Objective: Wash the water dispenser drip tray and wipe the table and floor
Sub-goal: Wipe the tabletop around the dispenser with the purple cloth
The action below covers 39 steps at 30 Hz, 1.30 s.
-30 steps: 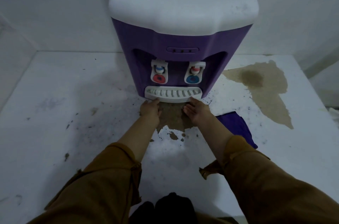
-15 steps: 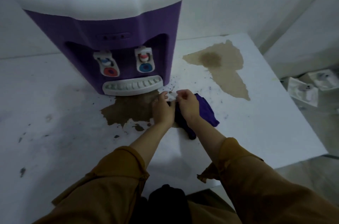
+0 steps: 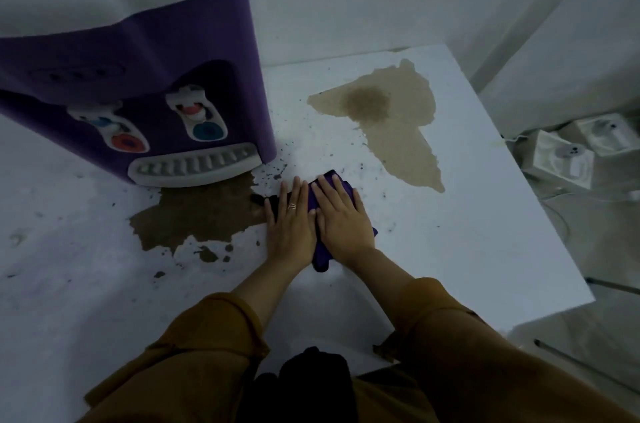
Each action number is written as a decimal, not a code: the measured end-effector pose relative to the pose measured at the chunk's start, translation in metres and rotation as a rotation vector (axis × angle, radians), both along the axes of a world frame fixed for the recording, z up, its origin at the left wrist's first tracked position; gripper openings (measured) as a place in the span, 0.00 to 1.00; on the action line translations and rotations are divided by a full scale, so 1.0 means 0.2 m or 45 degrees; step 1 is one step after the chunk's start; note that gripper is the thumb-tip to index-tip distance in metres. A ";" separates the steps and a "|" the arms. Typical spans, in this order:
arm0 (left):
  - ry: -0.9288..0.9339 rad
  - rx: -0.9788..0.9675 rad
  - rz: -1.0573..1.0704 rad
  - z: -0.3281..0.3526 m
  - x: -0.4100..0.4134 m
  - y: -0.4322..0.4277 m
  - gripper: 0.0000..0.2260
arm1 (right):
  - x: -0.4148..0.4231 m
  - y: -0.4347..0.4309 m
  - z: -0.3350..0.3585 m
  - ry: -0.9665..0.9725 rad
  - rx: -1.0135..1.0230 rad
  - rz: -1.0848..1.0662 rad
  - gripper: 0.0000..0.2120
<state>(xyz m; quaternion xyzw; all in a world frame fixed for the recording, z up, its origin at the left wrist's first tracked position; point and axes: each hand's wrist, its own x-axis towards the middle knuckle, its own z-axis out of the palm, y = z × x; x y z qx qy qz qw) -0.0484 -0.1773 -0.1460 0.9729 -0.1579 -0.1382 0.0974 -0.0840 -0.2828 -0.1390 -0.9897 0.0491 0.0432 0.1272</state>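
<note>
The purple and white water dispenser [image 3: 138,52] stands on the white table [image 3: 467,249]. Its white slotted drip tray [image 3: 194,164] sits in place at the base. A dark brown puddle [image 3: 197,218] spreads on the table in front of the tray. Just right of the puddle lies a purple cloth [image 3: 320,258]. My left hand [image 3: 291,225] and my right hand [image 3: 343,218] lie side by side, palms flat, pressing the cloth onto the table. My left hand touches the puddle's right edge.
A paler brown stain [image 3: 391,117] covers the table's far right part, with dark specks scattered around it. The table's right edge drops to the floor [image 3: 606,249], where white boxes [image 3: 561,156] and cables lie. White walls close in behind.
My hands left the drip tray, moved right to the purple cloth, took hold of it, and now press it flat. My view has swung to the right.
</note>
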 end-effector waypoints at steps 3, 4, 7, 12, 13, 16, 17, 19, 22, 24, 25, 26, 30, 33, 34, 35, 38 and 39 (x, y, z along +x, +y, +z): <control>-0.043 -0.002 0.020 -0.01 0.07 -0.05 0.24 | 0.08 -0.05 -0.02 0.008 -0.008 0.006 0.24; -0.046 -0.009 0.015 0.00 0.10 -0.08 0.24 | 0.11 -0.07 -0.02 0.009 -0.008 0.003 0.24; -0.038 -0.012 -0.008 0.00 0.22 -0.16 0.24 | 0.23 -0.14 -0.02 0.028 -0.012 -0.010 0.25; -0.017 0.008 -0.004 -0.01 0.38 -0.27 0.24 | 0.39 -0.24 -0.01 0.076 -0.025 -0.003 0.25; -0.005 0.012 -0.006 -0.01 0.39 -0.27 0.24 | 0.41 -0.24 0.00 0.086 -0.025 0.007 0.25; 0.042 0.004 -0.005 0.00 0.43 -0.28 0.24 | 0.43 -0.26 0.01 0.103 -0.022 0.036 0.26; 0.055 -0.005 -0.002 0.01 0.43 -0.28 0.24 | 0.43 -0.26 0.01 0.108 -0.023 0.041 0.26; 0.078 -0.029 -0.002 0.01 0.43 -0.28 0.24 | 0.43 -0.27 0.02 0.118 -0.029 0.057 0.26; 0.115 -0.028 -0.006 0.03 0.40 -0.27 0.24 | 0.41 -0.27 0.04 0.134 -0.052 0.095 0.26; 0.124 -0.026 -0.009 0.03 0.36 -0.25 0.24 | 0.36 -0.27 0.05 0.135 -0.070 0.102 0.26; 0.123 -0.031 -0.012 0.03 0.33 -0.24 0.24 | 0.33 -0.26 0.05 0.136 -0.080 0.100 0.26; 0.123 -0.036 -0.018 0.03 0.29 -0.23 0.24 | 0.29 -0.25 0.05 0.141 -0.088 0.097 0.26; 0.100 -0.001 -0.049 0.03 0.14 -0.15 0.24 | 0.14 -0.17 0.06 0.188 -0.064 0.078 0.25; 0.127 -0.012 -0.076 0.05 0.02 -0.06 0.24 | 0.02 -0.09 0.06 0.220 -0.035 0.064 0.26; 0.139 -0.008 -0.084 0.05 -0.02 -0.02 0.24 | -0.02 -0.05 0.06 0.225 -0.034 0.065 0.26; 0.151 -0.007 -0.086 0.06 -0.07 0.01 0.24 | -0.07 -0.01 0.06 0.226 -0.034 0.067 0.26; 0.184 -0.050 -0.056 0.07 -0.21 0.12 0.24 | -0.21 0.09 0.06 0.216 -0.026 0.067 0.26; 0.187 -0.062 -0.057 0.07 -0.26 0.16 0.24 | -0.26 0.13 0.05 0.215 -0.019 0.064 0.26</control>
